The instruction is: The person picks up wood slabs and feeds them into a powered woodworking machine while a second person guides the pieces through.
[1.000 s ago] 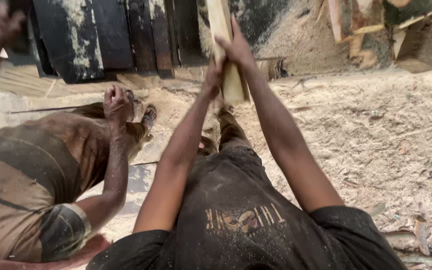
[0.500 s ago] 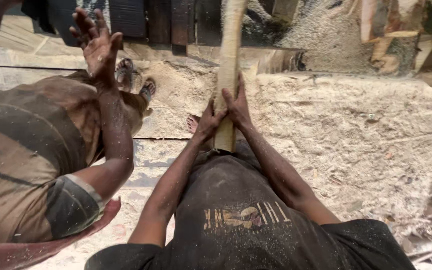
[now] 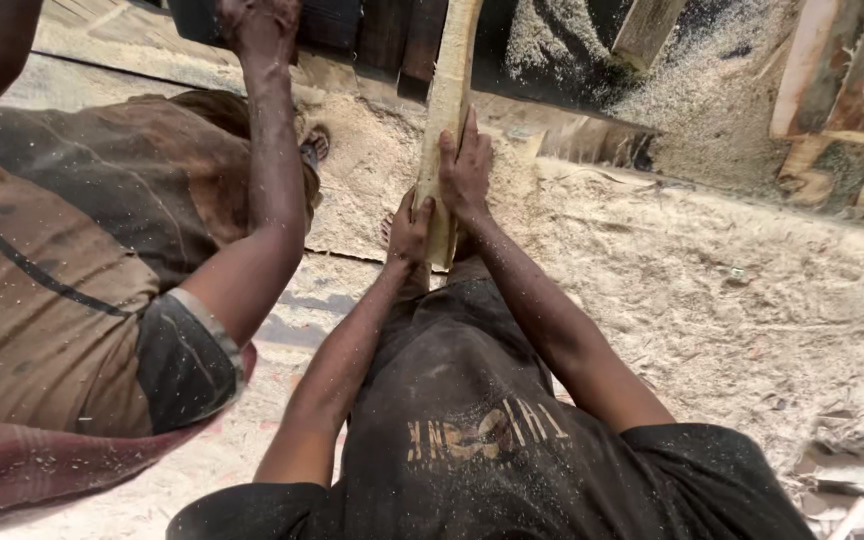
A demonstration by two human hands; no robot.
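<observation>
Both hands on the pale wooden plank (image 3: pixel 449 110), which runs away from the body toward the dark timber structure (image 3: pixel 372 35) at the top of the view. Left hand (image 3: pixel 410 232) is wrapped around the near end, closed on it. Right hand (image 3: pixel 465 170) lies further up the face, fingers extended along the wood, pressing more than gripping. The far end of the plank leaves the picture, so what it meets up there cannot be told.

Risks as I read them:
- Right hand is flat on the plank, not closed round it. If the wood jerks or twists, that hand slides forward along the face toward the hidden end.
- Edges look rough-sawn; bare hands, so splinters are likely on any slip.
- A second person stands just to the left, one arm (image 3: pixel 267 150) raised, hand (image 3: pixel 257 25) up on the dark timber close beside the plank. Sideways kick of the plank hits that arm.
- Floor (image 3: pixel 712 300) is deep in sawdust, loose offcuts (image 3: pixel 852 480) at lower right: poor footing, easy to skid while pushing.
- Dust specks all over clothes and forearms; eye irritation plausible.
</observation>
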